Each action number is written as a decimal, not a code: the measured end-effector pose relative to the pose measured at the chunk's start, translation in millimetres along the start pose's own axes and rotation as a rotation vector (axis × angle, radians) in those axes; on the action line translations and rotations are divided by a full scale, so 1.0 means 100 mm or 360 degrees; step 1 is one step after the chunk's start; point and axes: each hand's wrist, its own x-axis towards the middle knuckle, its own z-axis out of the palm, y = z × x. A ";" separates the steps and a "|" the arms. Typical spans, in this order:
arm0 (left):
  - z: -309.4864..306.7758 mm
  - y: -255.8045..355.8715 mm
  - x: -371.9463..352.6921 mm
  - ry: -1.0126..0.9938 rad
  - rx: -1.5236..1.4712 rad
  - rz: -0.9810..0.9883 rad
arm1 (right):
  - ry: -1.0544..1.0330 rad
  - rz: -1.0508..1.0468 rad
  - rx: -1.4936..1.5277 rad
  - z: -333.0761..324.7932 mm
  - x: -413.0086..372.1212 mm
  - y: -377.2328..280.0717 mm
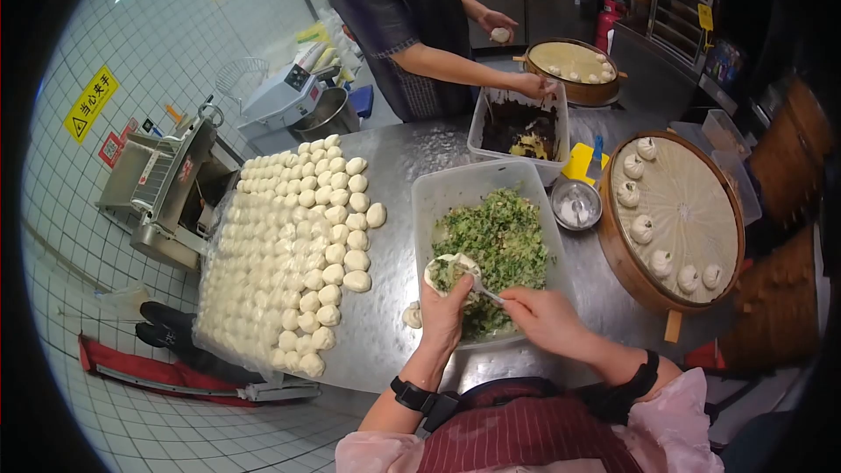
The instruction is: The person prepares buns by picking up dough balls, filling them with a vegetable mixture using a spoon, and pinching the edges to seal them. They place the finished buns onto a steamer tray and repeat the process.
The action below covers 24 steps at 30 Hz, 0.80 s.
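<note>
We look down at our own two hands over a steel table (394, 166). Our left hand (445, 315) is cupped closed around a round dough wrapper (451, 270), which sits in the palm with green filling on it, over the near edge of a clear plastic tub (429, 197) of chopped green filling. Our right hand (547, 320) pinches a small metal spatula (482, 289), its tip touching the filling on the wrapper. A single dough piece (412, 315) lies on the table just beside the left hand. Rows of dough balls (289, 254) cover the table to the left. To the right a bamboo steamer (618, 250) holds pleated buns (642, 229) around its edge, with a small metal bowl (575, 203) between it and the tub. Across the table a second tub (482, 118) holds dark filling, and a co-worker's hand (498, 26) holds a dough ball beside another steamer (574, 92)
</note>
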 end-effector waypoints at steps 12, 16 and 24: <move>-0.03 0.06 0.10 -0.0229 -0.0191 -0.0646 | -0.0177 -0.0540 -0.1374 -0.05 0.35 0.79; 0.06 0.20 -0.03 -0.0162 -0.0706 -0.0925 | -0.0190 -0.0464 -0.1398 0.09 0.44 0.75; 0.02 0.23 -0.07 -0.0303 -0.0361 -0.0966 | -0.0145 0.0352 0.0655 -0.02 0.29 0.42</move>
